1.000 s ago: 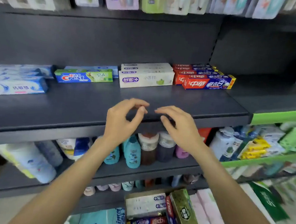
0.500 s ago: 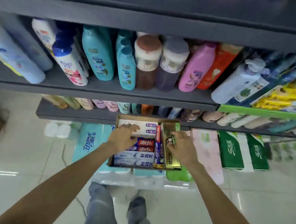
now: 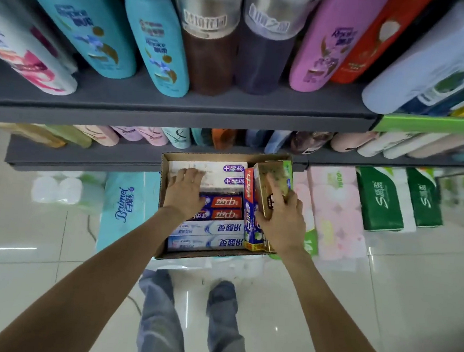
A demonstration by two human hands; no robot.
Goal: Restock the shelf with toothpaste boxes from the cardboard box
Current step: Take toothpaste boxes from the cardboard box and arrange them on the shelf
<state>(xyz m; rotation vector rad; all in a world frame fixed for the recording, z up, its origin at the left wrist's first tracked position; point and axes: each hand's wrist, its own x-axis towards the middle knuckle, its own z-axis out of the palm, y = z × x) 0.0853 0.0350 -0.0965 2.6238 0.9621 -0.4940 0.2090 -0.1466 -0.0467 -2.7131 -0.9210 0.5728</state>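
Observation:
An open cardboard box point(image 3: 208, 256) sits low in front of the shelves on wrapped packs. Toothpaste boxes lie flat inside it: white ones point(image 3: 225, 172) at the far end, red-and-blue ones point(image 3: 225, 203) in the middle, pale blue ones point(image 3: 213, 229) nearest me. My left hand point(image 3: 184, 193) rests with its fingers spread on the white boxes. Along the carton's right wall a red-and-blue box point(image 3: 249, 221) stands on edge. Beside it, my right hand point(image 3: 282, 220) grips a gold-and-green toothpaste box point(image 3: 273, 176), tilted up out of the carton.
Shampoo bottles point(image 3: 158, 38) crowd the grey shelf point(image 3: 175, 111) just above my hands. A lower shelf point(image 3: 89, 157) holds several small bottles. Tissue and paper packs point(image 3: 380, 200) stand on the tiled floor on both sides. My legs point(image 3: 187, 324) are right below the carton.
My view dropped from the toothpaste shelf to the carton. Both hands came down into it; the left settled on the white boxes and the right took hold of the gold-and-green box.

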